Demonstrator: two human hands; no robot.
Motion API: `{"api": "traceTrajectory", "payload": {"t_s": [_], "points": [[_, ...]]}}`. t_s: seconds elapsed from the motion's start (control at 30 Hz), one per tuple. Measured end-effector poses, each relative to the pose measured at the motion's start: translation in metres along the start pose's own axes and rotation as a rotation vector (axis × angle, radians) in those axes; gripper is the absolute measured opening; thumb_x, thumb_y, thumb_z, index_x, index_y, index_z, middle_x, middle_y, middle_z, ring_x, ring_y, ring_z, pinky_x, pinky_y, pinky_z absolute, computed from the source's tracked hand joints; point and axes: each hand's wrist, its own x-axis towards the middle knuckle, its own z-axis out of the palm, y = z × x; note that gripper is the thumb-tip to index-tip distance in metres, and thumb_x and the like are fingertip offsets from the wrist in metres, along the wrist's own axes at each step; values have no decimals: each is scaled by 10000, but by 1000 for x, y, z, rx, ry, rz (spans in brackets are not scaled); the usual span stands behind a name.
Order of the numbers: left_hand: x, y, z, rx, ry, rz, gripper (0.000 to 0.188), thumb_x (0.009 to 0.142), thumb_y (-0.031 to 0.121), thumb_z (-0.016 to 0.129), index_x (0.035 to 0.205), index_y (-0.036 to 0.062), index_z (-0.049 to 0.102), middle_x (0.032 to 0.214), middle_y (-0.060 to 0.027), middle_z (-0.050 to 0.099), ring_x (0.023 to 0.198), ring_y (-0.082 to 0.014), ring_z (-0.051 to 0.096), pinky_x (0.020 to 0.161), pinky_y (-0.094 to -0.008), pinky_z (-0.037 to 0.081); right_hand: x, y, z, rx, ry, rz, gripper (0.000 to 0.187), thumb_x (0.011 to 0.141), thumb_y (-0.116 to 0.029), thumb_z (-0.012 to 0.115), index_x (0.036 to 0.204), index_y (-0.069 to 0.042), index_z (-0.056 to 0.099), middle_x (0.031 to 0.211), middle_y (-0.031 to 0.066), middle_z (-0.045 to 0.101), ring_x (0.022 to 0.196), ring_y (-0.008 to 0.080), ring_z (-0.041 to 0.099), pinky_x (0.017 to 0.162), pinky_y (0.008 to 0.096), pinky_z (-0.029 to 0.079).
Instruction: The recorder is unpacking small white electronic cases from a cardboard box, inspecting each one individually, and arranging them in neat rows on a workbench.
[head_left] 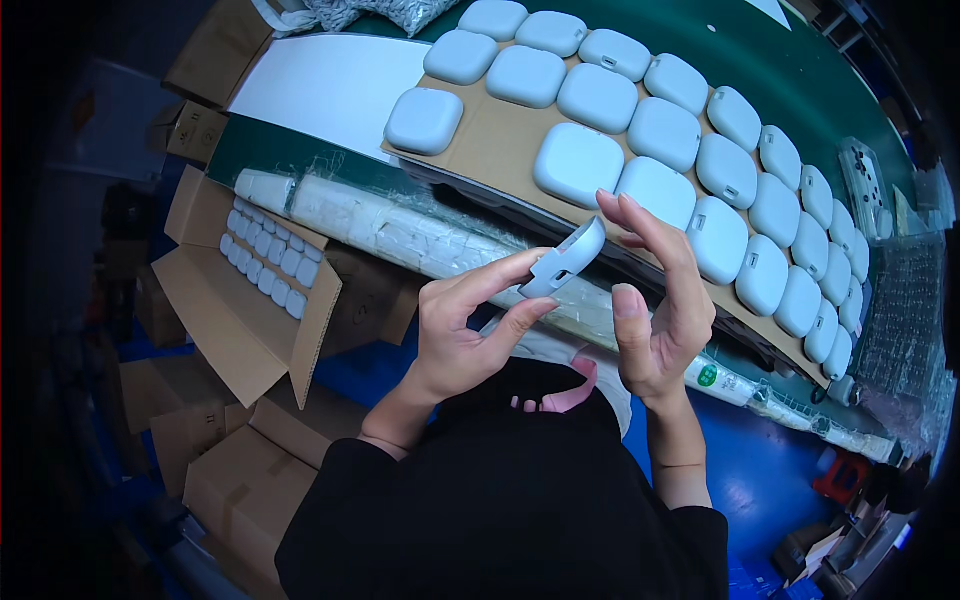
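In front of my body, my left hand [462, 325] pinches a white rounded plastic case [578, 256] between thumb and fingers. The case is tilted on edge, and a small dark port opening shows in its side. To the right of it, my right hand [665, 315] is raised with thumb and fingers apart, holding nothing. Beyond both hands lie several similar white rounded-square cases in rows on a cardboard sheet [490, 130]. The closest to my fingers are one case [578, 165] and its neighbour [657, 193]. Some of them show a small port on the edge.
A wrapped padded roll [400, 232] runs along the green table's [330, 148] near edge. At left, an open carton [228, 330] holds rows of white cases. More cardboard boxes [245, 485] stand below it. Clear plastic trays [905, 320] are stacked at the right.
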Motion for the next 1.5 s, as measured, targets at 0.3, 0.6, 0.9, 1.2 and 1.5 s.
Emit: {"api": "traceTrajectory", "payload": {"t_s": [0.3, 0.6, 0.9, 1.2, 1.5], "points": [[0, -25, 7, -450, -63, -160, 401, 881, 15, 646, 1265, -39, 546, 1221, -166, 633, 1060, -184, 620, 939, -308, 480, -3, 0, -3, 28, 30, -105, 666, 717, -90, 607, 1346, 70, 457, 1226, 232, 618, 1120, 302, 599, 997, 406, 471], [-3, -50, 27, -1405, -199, -391, 477, 999, 153, 514, 1423, 30, 333, 1333, -155, 533, 1199, -234, 570, 1059, -384, 446, -4, -11, -11, 599, 25, 144, 732, 754, -40, 474, 1447, 56, 258, 1328, 293, 512, 1237, 358, 537, 1082, 455, 404], [-7, -41, 33, -1964, -216, -678, 491, 1020, 244, 479, 1435, 46, 305, 1360, -158, 511, 1238, -247, 547, 1087, -399, 448, -2, -7, -15, 629, 47, 189, 693, 794, -42, 448, 1453, 50, 253, 1365, 281, 480, 1280, 353, 493, 1104, 458, 374], [0, -17, 31, -1722, -59, -672, 509, 999, 297, 528, 1399, 43, 343, 1302, -143, 541, 1174, -226, 583, 1032, -360, 497, -10, 0, -19, 341, -23, 246, 607, 858, -168, 632, 1393, 15, 411, 1369, 207, 509, 1224, 301, 523, 1064, 413, 406], [3, -16, 33, -866, -117, -304, 425, 826, 134, 761, 1172, 32, 534, 1150, -92, 585, 1008, -161, 620, 909, -293, 552, -12, 5, -22, -1, -180, 107, 672, 769, -223, 767, 1341, -9, 489, 1312, 166, 567, 1209, 284, 540, 1062, 407, 433]]}}
